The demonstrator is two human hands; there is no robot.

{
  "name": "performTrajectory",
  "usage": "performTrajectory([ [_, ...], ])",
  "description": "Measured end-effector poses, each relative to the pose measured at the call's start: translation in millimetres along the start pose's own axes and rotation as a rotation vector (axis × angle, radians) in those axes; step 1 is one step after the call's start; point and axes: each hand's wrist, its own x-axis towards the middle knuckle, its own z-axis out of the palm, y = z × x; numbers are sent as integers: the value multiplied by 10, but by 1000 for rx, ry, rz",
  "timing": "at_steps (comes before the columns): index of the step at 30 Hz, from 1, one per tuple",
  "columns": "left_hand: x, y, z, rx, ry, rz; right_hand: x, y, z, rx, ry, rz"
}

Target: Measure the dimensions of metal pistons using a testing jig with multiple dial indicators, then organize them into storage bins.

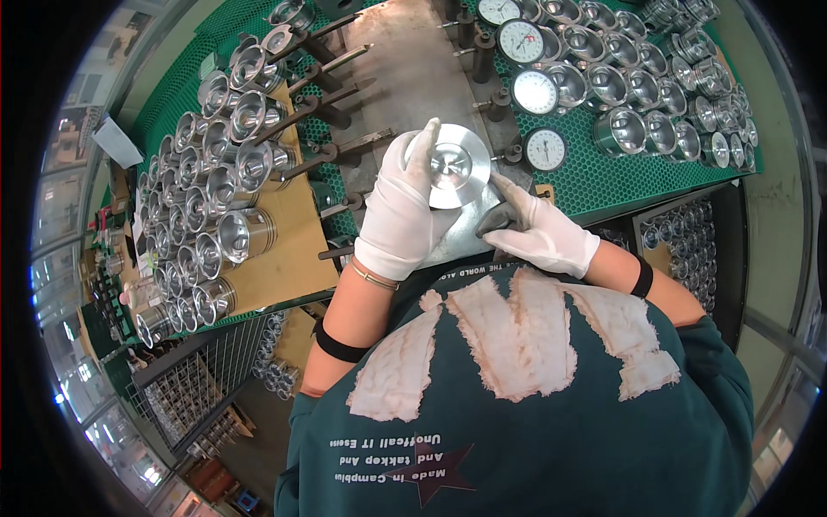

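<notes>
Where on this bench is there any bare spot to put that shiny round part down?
Free: the grey metal plate above the held piston, between the handled tools and dial gauges; also the brown board's near edge. Crowded: piston rows left and right.

Likely a factory inspection bench: rows of metal pistons (pixel 226 185), dial gauges (pixel 535 91), green matting (pixel 620 177).
</notes>
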Motion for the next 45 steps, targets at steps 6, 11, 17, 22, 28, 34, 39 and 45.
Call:
performTrajectory([
  [6,-13,-11,9,4,16,-14,15,-6,-5,-92,2,-2],
  [11,-2,-6,12,-4,8,-35,37,59,11,-62,38,-51],
  [17,-2,14,5,19,32,-14,4,-81,-25,-144,4,48],
  [22,93,365,-271,-490,-153,-361,-120,-106,-57,-28,73,-112],
  [28,-94,688,-484,-950,-342,-226,-672,-460,-380,70,382,-420],
  [34,-222,508,-547,-988,10,-493,-888,416,-1151,245,900,-309],
  [39,-389,454,-424,-953,91,-593,-245,736,-1106,452,884,131],
  [45,-417,678,-406,-859,74,-705,67,1122,-1310,-174,903,79],
])
